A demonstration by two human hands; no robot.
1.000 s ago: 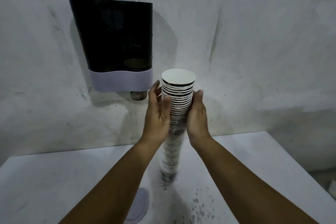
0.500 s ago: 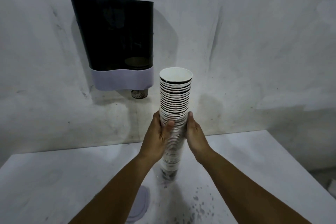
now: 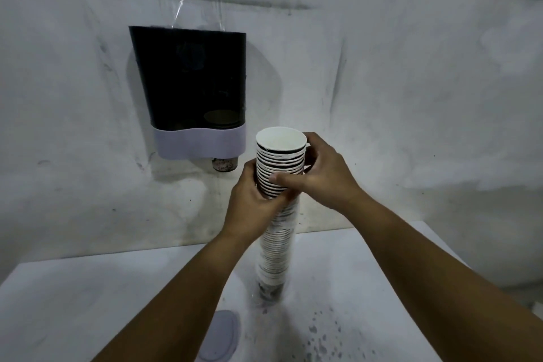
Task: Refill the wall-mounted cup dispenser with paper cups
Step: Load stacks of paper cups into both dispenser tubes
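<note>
A tall stack of paper cups stands upright on the white table, its open white mouth at the top. My left hand grips the stack from the left, below its upper part. My right hand wraps the upper cups from the right, thumb across the front. The dark wall-mounted cup dispenser with a pale lower band hangs up and to the left. One cup bottom pokes out beneath it.
A pale flat lid lies on the table near the front, below my left forearm. Dark specks mark the table to the right of the stack. Clear plastic film hangs on the wall above the dispenser.
My right hand has moved up from the middle of the stack to its upper cups. The left hand has stayed around the middle. The stack still stands on the table.
</note>
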